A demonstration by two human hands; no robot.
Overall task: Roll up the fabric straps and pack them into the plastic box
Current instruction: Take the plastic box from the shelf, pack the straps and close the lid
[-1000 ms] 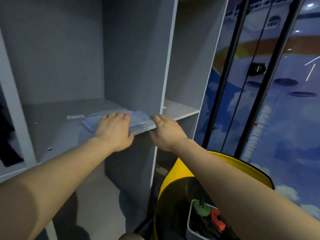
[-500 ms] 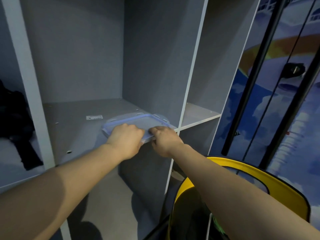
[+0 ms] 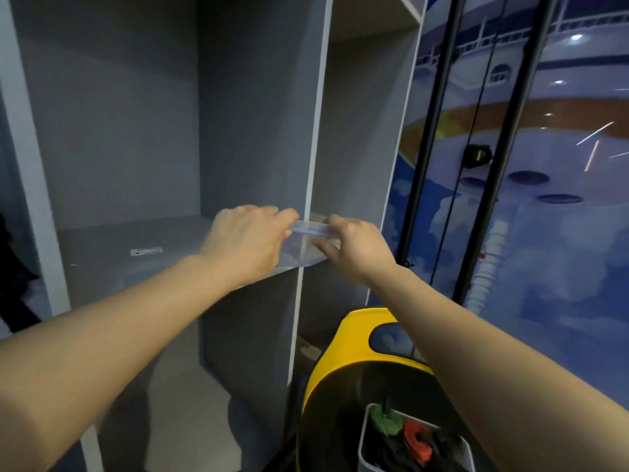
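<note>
Both hands hold a clear plastic lid [image 3: 308, 247] with a blue rim, lifted and tilted at the front edge of the grey shelf [image 3: 136, 267]. My left hand [image 3: 246, 243] grips its left side, fingers curled over the top edge. My right hand [image 3: 354, 248] pinches the right side. Down at the bottom right stands the plastic box [image 3: 369, 447], open, holding rolled straps: a green roll [image 3: 384, 420], a red roll [image 3: 417, 441] and dark ones around them.
The grey cupboard has a white upright divider [image 3: 315, 165] just behind the lid. A small white sticker [image 3: 146, 251] lies on the shelf. The box rests on a yellow-rimmed black seat [image 3: 343, 356]. A glossy printed door with black bars [image 3: 425, 148] stands to the right.
The lid went from lying flat on the shelf under my hands to being gripped by both and lifted off the shelf's front edge, shifting right. The view dropped, showing the box again.
</note>
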